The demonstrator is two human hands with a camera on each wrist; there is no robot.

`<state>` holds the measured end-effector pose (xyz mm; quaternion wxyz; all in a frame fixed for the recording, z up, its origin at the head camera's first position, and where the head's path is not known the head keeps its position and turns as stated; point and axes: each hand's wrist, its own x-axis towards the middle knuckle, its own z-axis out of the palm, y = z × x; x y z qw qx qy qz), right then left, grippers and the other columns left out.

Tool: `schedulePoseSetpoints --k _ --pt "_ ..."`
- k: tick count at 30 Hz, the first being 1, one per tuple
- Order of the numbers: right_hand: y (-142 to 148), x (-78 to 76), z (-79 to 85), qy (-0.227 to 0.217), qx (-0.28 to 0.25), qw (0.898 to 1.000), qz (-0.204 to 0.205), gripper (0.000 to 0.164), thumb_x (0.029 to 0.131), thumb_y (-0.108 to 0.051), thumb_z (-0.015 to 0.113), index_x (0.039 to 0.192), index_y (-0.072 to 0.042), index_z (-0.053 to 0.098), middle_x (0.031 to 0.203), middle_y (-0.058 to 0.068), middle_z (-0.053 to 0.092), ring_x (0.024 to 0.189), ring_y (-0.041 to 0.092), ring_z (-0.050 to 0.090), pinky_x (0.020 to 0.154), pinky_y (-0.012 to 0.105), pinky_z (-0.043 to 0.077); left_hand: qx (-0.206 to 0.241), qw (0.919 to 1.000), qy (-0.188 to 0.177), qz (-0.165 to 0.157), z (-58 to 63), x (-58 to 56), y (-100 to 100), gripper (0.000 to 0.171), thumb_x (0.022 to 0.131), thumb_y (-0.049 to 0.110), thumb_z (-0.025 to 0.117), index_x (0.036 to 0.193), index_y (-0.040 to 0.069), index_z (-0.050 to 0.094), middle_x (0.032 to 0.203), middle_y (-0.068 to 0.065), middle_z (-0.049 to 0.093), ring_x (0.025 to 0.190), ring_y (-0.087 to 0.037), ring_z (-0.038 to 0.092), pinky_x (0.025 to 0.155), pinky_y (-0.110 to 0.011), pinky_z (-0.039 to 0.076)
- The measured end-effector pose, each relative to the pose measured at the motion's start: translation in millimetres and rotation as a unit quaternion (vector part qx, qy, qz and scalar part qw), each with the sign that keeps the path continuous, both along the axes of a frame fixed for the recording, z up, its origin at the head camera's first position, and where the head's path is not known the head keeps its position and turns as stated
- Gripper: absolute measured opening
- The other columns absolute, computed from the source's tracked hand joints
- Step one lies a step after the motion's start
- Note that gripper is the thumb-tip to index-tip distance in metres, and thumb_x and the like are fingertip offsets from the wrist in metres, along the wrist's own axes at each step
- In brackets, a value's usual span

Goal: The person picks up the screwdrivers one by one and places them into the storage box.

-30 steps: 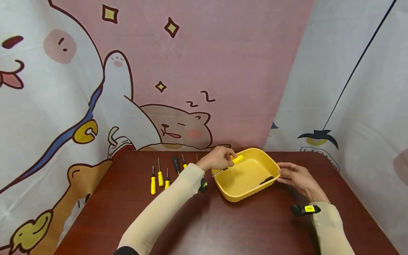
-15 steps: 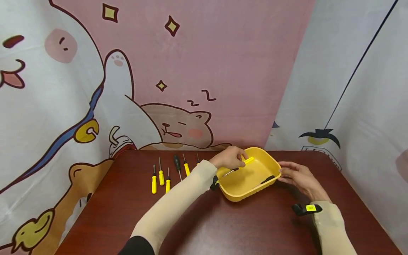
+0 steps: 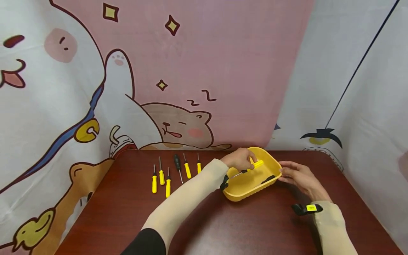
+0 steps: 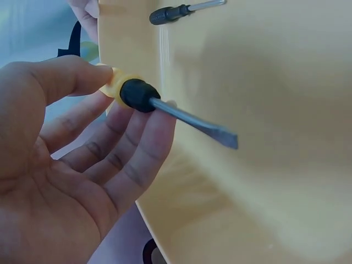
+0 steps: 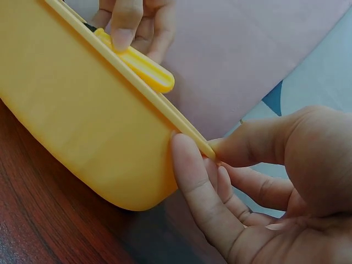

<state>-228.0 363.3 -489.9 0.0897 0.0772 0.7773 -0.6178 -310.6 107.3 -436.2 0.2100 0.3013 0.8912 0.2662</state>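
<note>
In the head view my left hand (image 3: 239, 159) holds a flat-tipped screwdriver (image 3: 258, 164) with a yellow handle and black collar above the inside of a yellow plastic basin (image 3: 235, 194). Thumb and fingers pinch its handle near the collar, and the metal blade (image 4: 193, 122) points away from the palm in the left wrist view. My right hand (image 3: 300, 180) grips the basin's right rim; in the right wrist view, thumb and fingers (image 5: 190, 165) pinch the edge. A black-handled screwdriver (image 3: 268, 179) lies on the basin's floor along the near right wall.
Left of the basin, several screwdrivers lie on the dark wooden table (image 3: 121, 216), among them a yellow one (image 3: 154, 184) and a black one (image 3: 177, 162). A printed curtain (image 3: 242, 71) hangs right behind the table's back edge.
My left hand has moved to the right with the yellow screwdriver, farther over the basin. More of the screwdrivers on the table show now. The right hand stays on the rim.
</note>
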Motion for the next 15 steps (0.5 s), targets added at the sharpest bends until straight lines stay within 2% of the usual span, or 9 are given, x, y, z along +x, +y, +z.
schedulePoseSetpoints --k 6,15 --pt "3 2.5 -1.4 0.003 -0.004 1.000 0.001 0.060 0.102 -0.021 0.065 0.152 0.002 0.042 0.137 0.018 0.054 0.094 0.012 0.072 0.089 0.034 0.061 -0.011 0.9997 -0.012 -0.016 -2.7 -2.4 12 0.026 0.097 0.020 0.071 0.123 0.016 0.070 0.089 0.004 0.066 0.062 -0.015 0.066 0.064 -0.032 0.063" --pt "1 0.8 1.0 0.004 0.001 1.000 0.008 0.060 0.103 -0.020 0.063 0.153 0.003 0.040 0.141 0.023 0.051 0.094 0.012 0.072 0.089 0.035 0.061 -0.036 0.9986 -0.038 -0.008 -6.7 -6.1 27 0.021 0.096 0.019 0.071 0.117 0.016 0.071 0.103 0.005 0.065 0.073 -0.013 0.067 0.061 -0.027 0.061"
